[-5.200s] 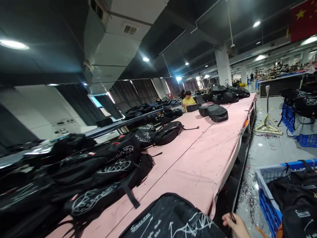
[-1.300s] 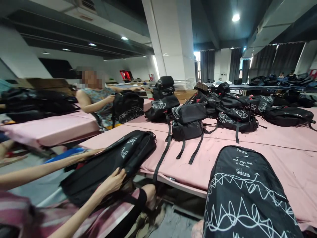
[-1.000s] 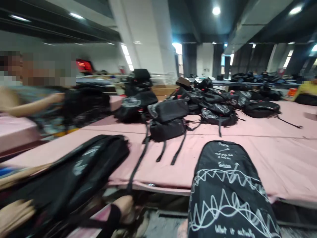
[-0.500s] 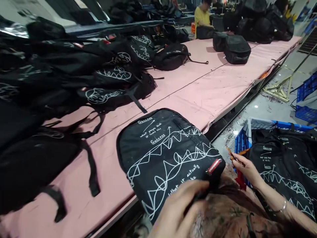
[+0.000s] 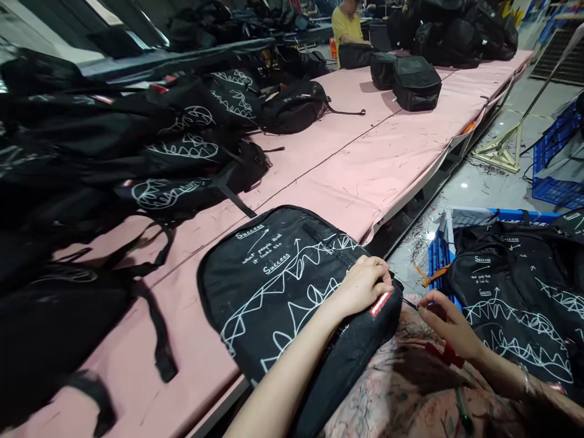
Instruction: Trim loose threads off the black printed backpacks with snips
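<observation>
A black backpack (image 5: 255, 292) with white scribbled lines and "Success" lettering lies partly on the pink table edge and partly on my lap. My left hand (image 5: 365, 281) reaches across its printed face, fingers closed on the fabric near the corner, just above a red label (image 5: 381, 303). To the right of that corner is my right hand (image 5: 449, 322), its thumb and fingers pinched together. A thin dark tip shows between the right hand and the bag corner; its kind is too small to make out. Something red (image 5: 444, 353) hangs below the right hand.
Heaped black backpacks (image 5: 182, 146) cover the left of the pink table (image 5: 337, 164). Black bags (image 5: 417, 82) stand farther along it, near a person in yellow (image 5: 345, 27). At right, a blue crate (image 5: 440, 249) with an orange tie (image 5: 429, 277) holds printed backpacks (image 5: 502, 292).
My left hand has moved from the near side of the backpack up onto its corner by the red label. My right hand has come slightly lower. The whole view has shifted.
</observation>
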Demonstrator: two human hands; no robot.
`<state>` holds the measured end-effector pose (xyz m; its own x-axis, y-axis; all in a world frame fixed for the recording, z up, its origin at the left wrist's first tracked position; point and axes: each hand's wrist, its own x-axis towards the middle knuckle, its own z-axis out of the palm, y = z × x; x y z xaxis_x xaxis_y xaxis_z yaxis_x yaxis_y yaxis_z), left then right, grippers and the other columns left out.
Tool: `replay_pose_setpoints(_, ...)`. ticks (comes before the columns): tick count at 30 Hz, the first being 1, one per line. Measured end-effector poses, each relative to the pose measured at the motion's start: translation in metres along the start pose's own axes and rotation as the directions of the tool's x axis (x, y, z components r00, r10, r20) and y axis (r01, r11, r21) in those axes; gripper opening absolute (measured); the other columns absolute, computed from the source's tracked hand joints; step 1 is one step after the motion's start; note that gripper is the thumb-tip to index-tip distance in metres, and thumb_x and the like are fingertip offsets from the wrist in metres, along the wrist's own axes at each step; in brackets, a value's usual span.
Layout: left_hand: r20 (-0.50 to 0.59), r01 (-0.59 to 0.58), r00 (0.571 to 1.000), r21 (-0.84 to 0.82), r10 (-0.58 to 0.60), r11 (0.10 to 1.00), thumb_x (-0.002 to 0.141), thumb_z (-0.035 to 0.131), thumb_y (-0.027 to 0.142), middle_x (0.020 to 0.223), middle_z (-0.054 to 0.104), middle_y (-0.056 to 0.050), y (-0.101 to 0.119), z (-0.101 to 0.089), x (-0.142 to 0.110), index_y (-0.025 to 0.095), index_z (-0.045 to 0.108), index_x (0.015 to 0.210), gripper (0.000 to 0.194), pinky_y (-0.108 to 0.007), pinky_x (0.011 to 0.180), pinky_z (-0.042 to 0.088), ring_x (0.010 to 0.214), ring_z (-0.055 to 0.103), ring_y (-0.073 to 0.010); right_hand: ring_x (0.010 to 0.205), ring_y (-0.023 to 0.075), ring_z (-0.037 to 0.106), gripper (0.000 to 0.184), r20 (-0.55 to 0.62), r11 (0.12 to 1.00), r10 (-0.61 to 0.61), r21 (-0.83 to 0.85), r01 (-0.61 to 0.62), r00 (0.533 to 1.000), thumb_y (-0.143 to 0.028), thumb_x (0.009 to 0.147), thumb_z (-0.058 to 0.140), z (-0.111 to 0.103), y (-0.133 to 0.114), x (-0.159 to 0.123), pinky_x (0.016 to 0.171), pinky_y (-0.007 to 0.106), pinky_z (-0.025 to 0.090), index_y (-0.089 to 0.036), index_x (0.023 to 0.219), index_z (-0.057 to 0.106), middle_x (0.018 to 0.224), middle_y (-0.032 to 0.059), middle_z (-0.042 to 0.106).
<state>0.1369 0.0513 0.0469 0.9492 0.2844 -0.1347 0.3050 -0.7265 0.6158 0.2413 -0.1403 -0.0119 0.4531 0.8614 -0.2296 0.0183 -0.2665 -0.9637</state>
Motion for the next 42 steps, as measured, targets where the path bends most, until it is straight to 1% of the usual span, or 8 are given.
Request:
replay_pose_setpoints(13,-0.093,0.081,0.991,-0.199,-0.101,0.977,0.069,0.061,0.014,0.100,0.062,-0.004,-0.003,0.009,0.000,0.019,0.062,0.061,0.009,-0.036,0.088,0.039,0.096,0.054,-0.0195,0.056,0.0128,0.047,0.012,0.063,0.919,-0.140,-0.364,0.153,0.988,-0.033,0.084,0.047,0.015,-0.022,0.018,0.050,0.023,0.030,-0.021,0.082,0.046,0.061,-0.0040,0.051)
replay_pose_setpoints(18,-0.159,0.083,0.978,-0.284,-0.133,0.955,0.070,0.060,0.015,0.098,0.063,-0.005,-0.008,0.013,0.003,0.018,0.062,0.063,0.008,-0.035,0.087,0.041,0.095,0.055,-0.0193,0.055,0.0119,0.047,0.011,0.078,0.927,-0.172,-0.324,0.188,0.982,-0.030,0.085,0.046,0.014,-0.018,0.023,0.052,0.024,0.032,-0.020,0.080,0.048,0.062,-0.0039,0.052)
replay_pose_setpoints(23,-0.338,0.122,0.905,-0.375,-0.259,0.919,0.081,0.051,0.029,0.090,0.065,-0.007,-0.022,0.000,-0.007,0.016,0.061,0.068,0.021,-0.035,0.082,0.046,0.086,0.060,-0.0184,0.061,0.0130,0.052,0.015,0.048,0.960,-0.197,-0.195,0.203,0.979,-0.034,0.085,0.048,0.006,-0.008,0.023,0.056,0.024,0.038,-0.020,0.084,0.051,0.068,-0.0016,0.055)
replay_pose_setpoints(25,-0.387,0.115,0.900,-0.232,-0.200,0.966,0.082,0.050,0.028,0.115,0.058,-0.010,-0.026,-0.008,-0.024,0.018,0.065,0.087,0.019,-0.039,0.091,0.042,0.102,0.055,-0.0215,0.063,0.0132,0.053,0.015,0.061,0.946,-0.241,-0.209,0.248,0.969,-0.034,0.084,0.049,0.001,-0.005,0.020,0.056,0.024,0.039,-0.020,0.088,0.050,0.070,-0.0006,0.056)
replay_pose_setpoints(27,-0.380,0.054,0.922,-0.067,-0.075,0.996,0.082,0.052,0.025,0.143,0.030,-0.009,-0.027,-0.012,-0.046,0.024,0.053,0.117,0.035,-0.043,0.100,0.035,0.122,0.040,-0.0244,0.060,0.0124,0.053,0.015,0.126,0.894,-0.330,-0.277,0.353,0.936,-0.032,0.083,0.052,-0.004,-0.002,0.017,0.054,0.023,0.039,-0.020,0.091,0.050,0.070,-0.0002,0.057)
replay_pose_setpoints(29,-0.335,-0.047,0.940,0.063,0.066,0.997,0.081,0.054,0.023,0.148,0.017,-0.008,-0.027,-0.008,-0.067,0.028,0.044,0.126,0.046,-0.047,0.103,0.030,0.129,0.030,-0.0255,0.057,0.0115,0.052,0.015,0.210,0.798,-0.439,-0.356,0.486,0.874,-0.029,0.083,0.053,-0.007,0.000,0.015,0.051,0.023,0.037,-0.019,0.094,0.050,0.070,0.0002,0.058)
replay_pose_setpoints(33,-0.366,-0.153,0.896,0.277,0.251,0.949,0.079,0.058,0.020,0.136,0.040,-0.011,-0.022,0.014,-0.089,0.025,0.060,0.106,0.027,-0.053,0.103,0.025,0.124,0.037,-0.0262,0.057,0.0115,0.053,0.012,0.326,0.645,-0.530,-0.445,0.622,0.783,-0.025,0.081,0.053,-0.005,0.001,0.013,0.051,0.023,0.036,-0.019,0.092,0.052,0.070,0.0012,0.060)
replay_pose_setpoints(42,-0.505,-0.158,0.797,0.355,0.332,0.921,0.078,0.057,0.012,0.109,0.064,-0.005,-0.008,0.026,-0.083,0.023,0.063,0.088,0.016,-0.049,0.099,0.025,0.107,0.052,-0.0205,0.064,0.0150,0.058,0.013,0.365,0.499,-0.553,-0.575,0.648,0.749,-0.025,0.085,0.049,0.016,-0.005,0.010,0.057,0.024,0.037,-0.018,0.095,0.051,0.075,0.0034,0.063)
